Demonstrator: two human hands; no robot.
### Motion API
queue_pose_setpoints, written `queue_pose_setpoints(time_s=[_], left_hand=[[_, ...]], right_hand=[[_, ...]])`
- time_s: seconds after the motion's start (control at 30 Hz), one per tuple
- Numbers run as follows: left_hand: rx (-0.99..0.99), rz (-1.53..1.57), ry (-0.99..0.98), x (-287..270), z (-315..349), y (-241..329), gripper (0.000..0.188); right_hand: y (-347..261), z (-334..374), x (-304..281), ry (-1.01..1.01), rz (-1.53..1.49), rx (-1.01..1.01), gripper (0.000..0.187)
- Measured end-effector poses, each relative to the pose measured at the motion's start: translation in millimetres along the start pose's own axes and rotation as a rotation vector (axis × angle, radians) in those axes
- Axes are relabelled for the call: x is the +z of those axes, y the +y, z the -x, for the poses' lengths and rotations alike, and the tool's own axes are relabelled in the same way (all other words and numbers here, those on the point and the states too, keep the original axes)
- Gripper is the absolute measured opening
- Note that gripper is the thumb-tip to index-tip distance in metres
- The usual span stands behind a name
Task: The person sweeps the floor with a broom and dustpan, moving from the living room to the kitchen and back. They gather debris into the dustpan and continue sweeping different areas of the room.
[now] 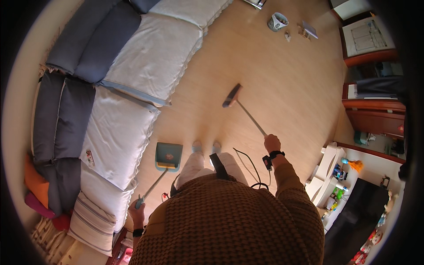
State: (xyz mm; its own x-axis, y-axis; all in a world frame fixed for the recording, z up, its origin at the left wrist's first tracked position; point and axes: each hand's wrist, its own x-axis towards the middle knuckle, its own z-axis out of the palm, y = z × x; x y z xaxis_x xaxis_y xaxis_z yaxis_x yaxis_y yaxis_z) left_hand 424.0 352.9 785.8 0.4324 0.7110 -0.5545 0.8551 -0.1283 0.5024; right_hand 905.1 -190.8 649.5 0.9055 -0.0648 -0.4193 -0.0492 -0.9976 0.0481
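**Sweeping the floor with broom and dustpan**

The right hand [272,143] is wrapped around the handle of the broom [232,96], whose head rests on the wooden floor [282,79] out in front. The left hand [137,212] grips the long handle of the blue dustpan [168,156], which sits by the feet (just beside the sofa [132,88]). It looks like mid-sweep; next the broom head needs pulling toward the pan. A cup [277,21] and small bits lie far ahead, and a black cable [251,165] hangs near the legs.
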Motion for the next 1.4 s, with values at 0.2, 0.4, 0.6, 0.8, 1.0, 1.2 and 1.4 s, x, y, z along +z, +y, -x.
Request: queue_pose_setpoints(time_s=[0.2,0.4,0.6,0.8,1.0,1.2,1.4], left_hand=[[0.066,0.004,-0.029,10.5,-31.7,44.3,0.030],[0.037,0.025,0.022,41.7,-45.0,107.4,0.031],[0.024,0.030,0.125,74.4,-50.5,187.2,0.030],[-0.030,0.102,0.089,98.7,-73.3,260.1,0.030],[0.015,0.107,0.063,133.9,-123.6,334.5,0.033],[0.204,0.020,0.071,161.9,-171.9,401.3,0.033],[0.292,0.030,0.048,178.6,-201.5,457.4,0.030]], right_hand=[[-15.9,-33.7,-36.6,0.019,-0.019,-0.169,0.038],[-110.4,-99.4,-46.1,0.047,0.039,-0.626,0.022],[-216.8,-194.6,-52.5,-0.123,0.017,-0.545,0.023],[-114.5,-264.6,-23.0,-0.138,-0.006,-0.490,0.021],[99.7,-234.1,-23.3,-0.157,0.001,-0.163,0.031],[174.4,-230.0,-77.7,-0.047,-0.054,0.139,0.036],[144.9,-278.1,-120.9,0.087,0.139,-0.238,0.024]])
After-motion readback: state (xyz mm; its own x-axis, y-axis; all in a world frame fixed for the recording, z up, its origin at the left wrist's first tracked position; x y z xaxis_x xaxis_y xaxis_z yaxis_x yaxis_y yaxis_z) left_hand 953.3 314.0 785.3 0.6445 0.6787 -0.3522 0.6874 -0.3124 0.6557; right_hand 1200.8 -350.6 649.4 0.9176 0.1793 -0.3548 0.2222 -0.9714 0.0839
